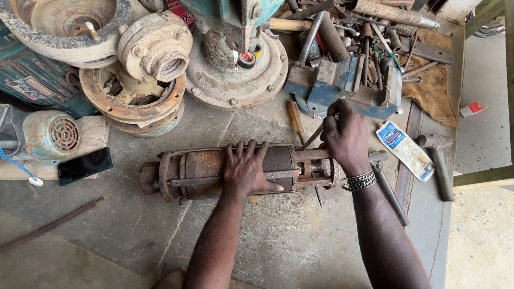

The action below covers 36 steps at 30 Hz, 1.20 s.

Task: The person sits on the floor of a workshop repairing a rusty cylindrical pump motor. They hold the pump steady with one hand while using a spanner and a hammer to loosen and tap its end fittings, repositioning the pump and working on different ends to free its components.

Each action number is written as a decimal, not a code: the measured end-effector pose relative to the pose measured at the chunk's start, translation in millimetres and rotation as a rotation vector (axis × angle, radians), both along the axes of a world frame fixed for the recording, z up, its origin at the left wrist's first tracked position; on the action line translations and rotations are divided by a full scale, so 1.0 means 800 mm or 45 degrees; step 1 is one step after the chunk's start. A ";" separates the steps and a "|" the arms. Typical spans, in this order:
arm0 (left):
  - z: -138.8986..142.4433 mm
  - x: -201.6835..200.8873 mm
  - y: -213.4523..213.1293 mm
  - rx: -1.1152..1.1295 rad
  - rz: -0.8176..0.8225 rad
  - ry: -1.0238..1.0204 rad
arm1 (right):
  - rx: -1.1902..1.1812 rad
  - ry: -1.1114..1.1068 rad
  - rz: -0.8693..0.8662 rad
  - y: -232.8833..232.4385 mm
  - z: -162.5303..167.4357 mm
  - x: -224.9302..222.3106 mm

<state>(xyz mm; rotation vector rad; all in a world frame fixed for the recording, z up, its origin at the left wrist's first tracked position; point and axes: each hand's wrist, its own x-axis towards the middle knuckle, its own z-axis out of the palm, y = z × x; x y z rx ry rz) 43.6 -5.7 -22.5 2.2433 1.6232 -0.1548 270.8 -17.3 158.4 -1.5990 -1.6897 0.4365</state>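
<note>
Concrete counter point(298, 248) carried everything, its far edge crowded with rusted pump housings point(63, 13) cut off by the frame's top. Across the middle lay a rusty cylindrical pump body point(201, 174) on its side, long bolts running along it. The left hand point(245, 169) pressed flat on its top, fingers spread, grip wide and closed on nothing. The right hand point(345, 138), a metal bracelet point(360, 180) at its wrist, held its grip tight around a thin metal rod point(312, 136) angled down toward the pump's right end; the rod's tip was hidden behind the fittings there, and what kind of tool it was could not be made out. Behind sat a blue vise point(344, 87) half buried under loose tools. Hammer point(437, 158) and white packet point(405, 150) lay just right; a dark phone point(85, 165) lay left.
</note>
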 end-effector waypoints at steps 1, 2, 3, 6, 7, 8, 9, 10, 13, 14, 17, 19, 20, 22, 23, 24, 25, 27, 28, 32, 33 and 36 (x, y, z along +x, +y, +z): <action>0.001 0.000 0.000 0.005 -0.001 0.003 | -0.013 0.022 0.027 0.001 0.004 -0.001; 0.001 0.000 0.000 0.006 0.000 0.004 | -0.030 0.044 0.056 0.002 0.008 -0.002; 0.001 0.000 0.000 0.003 0.002 0.005 | -0.042 0.042 0.085 0.005 0.011 -0.002; 0.001 -0.001 0.000 0.023 -0.013 0.014 | -0.124 0.080 0.128 0.017 0.016 -0.001; 0.001 -0.001 0.000 0.018 -0.007 0.006 | -0.179 0.119 0.120 0.024 0.016 0.001; 0.001 -0.001 0.001 0.012 0.001 0.000 | -0.235 0.160 0.113 0.033 0.016 0.002; 0.001 0.000 0.000 0.002 0.008 -0.009 | -0.248 0.172 0.134 0.042 0.016 0.005; 0.001 0.001 0.000 -0.003 0.011 -0.010 | -0.260 0.185 0.153 0.052 0.016 0.007; 0.004 0.002 -0.001 -0.011 0.013 -0.007 | -0.335 0.196 0.166 0.082 0.016 0.015; 0.005 0.002 -0.001 -0.012 0.012 -0.003 | -0.368 0.194 0.163 0.090 0.016 0.018; 0.009 0.002 0.000 -0.005 0.002 0.012 | -0.478 0.345 0.182 0.116 0.012 0.027; 0.011 0.003 0.001 -0.007 -0.004 0.019 | -0.488 0.407 0.178 0.130 0.005 0.035; 0.012 0.003 0.002 -0.012 -0.004 0.020 | -0.492 0.439 0.175 0.139 0.000 0.039; 0.013 0.005 0.000 -0.022 0.002 0.022 | -0.494 0.421 0.156 0.153 -0.017 0.047; 0.014 0.006 0.000 -0.023 0.005 0.027 | -0.491 0.415 0.147 0.161 -0.024 0.051; 0.015 0.007 0.000 -0.029 0.010 0.030 | -0.457 0.394 0.149 0.168 -0.033 0.054; 0.016 0.007 -0.001 -0.029 0.008 0.030 | -0.427 0.372 0.153 0.175 -0.041 0.054; 0.019 0.008 -0.001 -0.017 -0.003 0.033 | -0.202 0.117 0.113 0.185 -0.055 0.053; 0.022 0.008 0.000 -0.001 -0.029 0.028 | -0.010 -0.118 0.072 0.191 -0.060 0.048; 0.029 0.011 0.000 0.039 -0.069 0.031 | -0.031 -0.671 -0.121 0.192 -0.066 0.040; 0.030 0.013 0.000 0.047 -0.066 0.039 | -0.067 -0.661 -0.122 0.197 -0.064 0.037; 0.029 0.018 0.006 0.051 -0.080 0.067 | -0.094 -0.651 -0.129 0.220 -0.069 0.033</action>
